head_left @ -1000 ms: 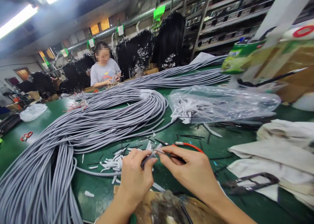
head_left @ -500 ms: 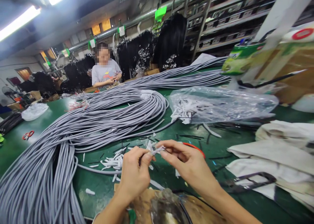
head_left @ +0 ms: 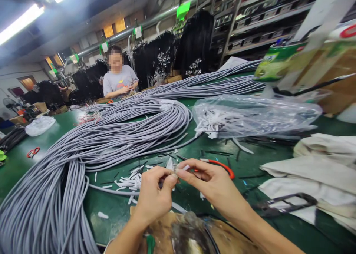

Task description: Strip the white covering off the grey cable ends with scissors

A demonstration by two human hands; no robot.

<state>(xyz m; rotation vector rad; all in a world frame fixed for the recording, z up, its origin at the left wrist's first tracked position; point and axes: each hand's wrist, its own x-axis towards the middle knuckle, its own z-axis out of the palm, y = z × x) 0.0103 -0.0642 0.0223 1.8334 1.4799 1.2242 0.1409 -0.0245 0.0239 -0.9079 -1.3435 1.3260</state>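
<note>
A small white scrap (head_left: 174,167) is pinched between the fingertips of the left hand (head_left: 154,199) and right hand (head_left: 215,187), both closed on it, just beside the grey cables (head_left: 111,135), above the green table (head_left: 116,209).

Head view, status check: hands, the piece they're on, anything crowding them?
Left hand and right hand both pinched on a small white strip. Grey cable bundle lies left; orange-handled tool sits just behind the right hand.
</note>
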